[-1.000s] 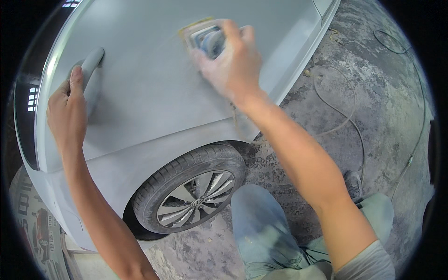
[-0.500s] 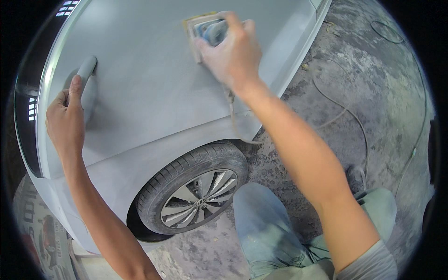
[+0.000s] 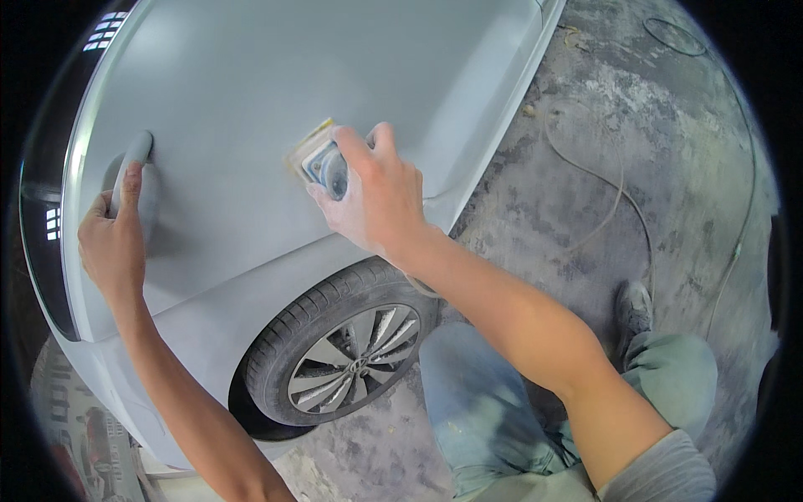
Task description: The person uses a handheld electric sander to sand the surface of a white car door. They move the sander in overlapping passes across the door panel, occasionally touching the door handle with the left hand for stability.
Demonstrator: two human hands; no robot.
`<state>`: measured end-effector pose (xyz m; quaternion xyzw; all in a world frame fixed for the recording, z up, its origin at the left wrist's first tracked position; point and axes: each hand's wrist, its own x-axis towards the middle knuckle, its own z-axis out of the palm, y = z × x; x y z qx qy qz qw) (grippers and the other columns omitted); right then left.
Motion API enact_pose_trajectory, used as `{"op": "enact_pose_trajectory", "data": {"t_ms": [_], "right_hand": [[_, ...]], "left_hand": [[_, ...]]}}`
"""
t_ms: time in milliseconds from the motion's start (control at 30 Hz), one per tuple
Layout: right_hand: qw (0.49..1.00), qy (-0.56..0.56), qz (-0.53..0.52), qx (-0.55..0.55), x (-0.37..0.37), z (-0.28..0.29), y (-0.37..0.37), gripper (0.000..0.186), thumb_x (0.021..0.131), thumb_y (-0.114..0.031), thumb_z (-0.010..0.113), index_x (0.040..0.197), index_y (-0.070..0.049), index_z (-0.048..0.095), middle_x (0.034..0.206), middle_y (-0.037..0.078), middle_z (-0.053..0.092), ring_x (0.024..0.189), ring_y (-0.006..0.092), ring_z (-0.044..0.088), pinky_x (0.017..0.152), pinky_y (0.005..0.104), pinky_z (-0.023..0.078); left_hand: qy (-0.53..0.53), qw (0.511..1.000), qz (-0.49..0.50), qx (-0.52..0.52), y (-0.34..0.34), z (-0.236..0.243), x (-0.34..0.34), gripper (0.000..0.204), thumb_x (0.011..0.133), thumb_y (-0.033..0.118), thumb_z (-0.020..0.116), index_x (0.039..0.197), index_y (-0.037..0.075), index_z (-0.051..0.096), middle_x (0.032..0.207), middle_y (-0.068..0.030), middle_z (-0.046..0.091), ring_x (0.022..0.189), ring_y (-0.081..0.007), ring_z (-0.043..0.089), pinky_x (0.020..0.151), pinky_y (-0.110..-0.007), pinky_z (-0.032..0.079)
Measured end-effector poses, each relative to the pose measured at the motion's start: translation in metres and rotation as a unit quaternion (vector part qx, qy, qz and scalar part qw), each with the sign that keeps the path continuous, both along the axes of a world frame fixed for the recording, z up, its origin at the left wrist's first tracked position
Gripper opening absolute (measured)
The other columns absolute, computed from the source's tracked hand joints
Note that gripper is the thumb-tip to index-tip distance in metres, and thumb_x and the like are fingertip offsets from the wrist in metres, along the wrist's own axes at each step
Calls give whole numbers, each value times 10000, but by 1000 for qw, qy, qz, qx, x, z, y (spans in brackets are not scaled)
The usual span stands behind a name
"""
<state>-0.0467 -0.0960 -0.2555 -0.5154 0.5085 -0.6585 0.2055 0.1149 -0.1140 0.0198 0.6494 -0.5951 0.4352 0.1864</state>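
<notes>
The sanding block (image 3: pixel 320 164) lies on the door panel (image 3: pixel 276 75), right of the door handle (image 3: pixel 134 171), above the wheel (image 3: pixel 347 356).

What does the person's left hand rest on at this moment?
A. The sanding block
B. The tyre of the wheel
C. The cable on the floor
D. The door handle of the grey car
D: the left hand grips the door handle on the grey car panel, while the right hand presses the sanding block.
</notes>
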Motion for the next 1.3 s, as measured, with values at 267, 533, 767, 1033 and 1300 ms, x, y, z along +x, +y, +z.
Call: {"op": "enact_pose_trajectory", "data": {"t_ms": [267,533,767,1033,1300], "right_hand": [[1000,5,2,2,2,0,11,615,776,-281,870,1302,-151,578,1088,192,505,793,414,686,662,529,577],[990,46,124,49,-3,10,13,538,832,-228,806,1294,-119,553,1137,231,519,804,441,688,708,563,552],[996,39,64,40,3,13,16,518,829,-192,789,1288,-119,560,1161,240,519,809,433,696,726,563,565],[998,-40,3,49,-22,19,-10,568,799,-267,841,1288,-135,584,1149,222,521,792,418,697,682,544,566],[986,59,157,-23,32,12,28,513,804,-193,816,1256,-121,584,1116,216,514,749,409,688,674,559,563]], "left_hand": [[-12,998,-56,13,4,2,-1,870,861,791,657,1070,-42,797,702,-108,655,689,-179,646,679,-344,493],[38,998,-33,38,6,2,-7,823,861,747,702,1058,-46,804,649,-67,596,676,-195,576,667,-347,450],[-16,998,-60,-15,4,-1,-9,872,839,797,683,1018,-48,800,638,-71,604,612,-158,567,606,-306,426],[47,997,-17,60,12,3,-15,973,841,747,714,1263,-129,702,863,-156,731,865,-247,697,870,-380,532],[50,999,-3,18,8,-1,-11,1017,821,763,726,1293,-137,682,944,-201,747,991,-281,718,928,-404,538]]}}
